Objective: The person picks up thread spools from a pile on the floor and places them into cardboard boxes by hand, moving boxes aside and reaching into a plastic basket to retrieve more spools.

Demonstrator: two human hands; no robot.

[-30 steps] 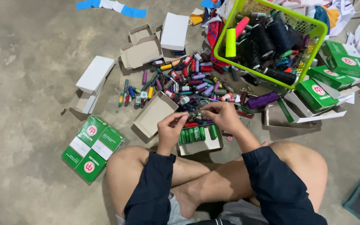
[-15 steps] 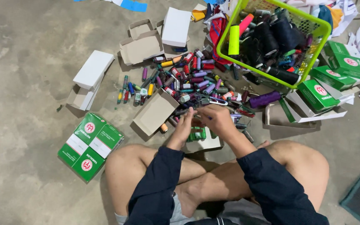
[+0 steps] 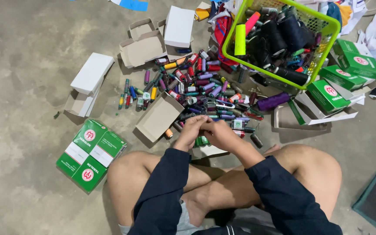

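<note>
Both hands, left hand (image 3: 191,130) and right hand (image 3: 218,132), close together, probably on a small spool; I cannot tell. Just beyond them the spool pile (image 3: 205,89) may roll apart if bumped.

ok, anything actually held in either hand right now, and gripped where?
Cannot tell. The left hand and right hand are pressed together over the small open box of green spools, and the fingers hide whatever is between them.
</note>
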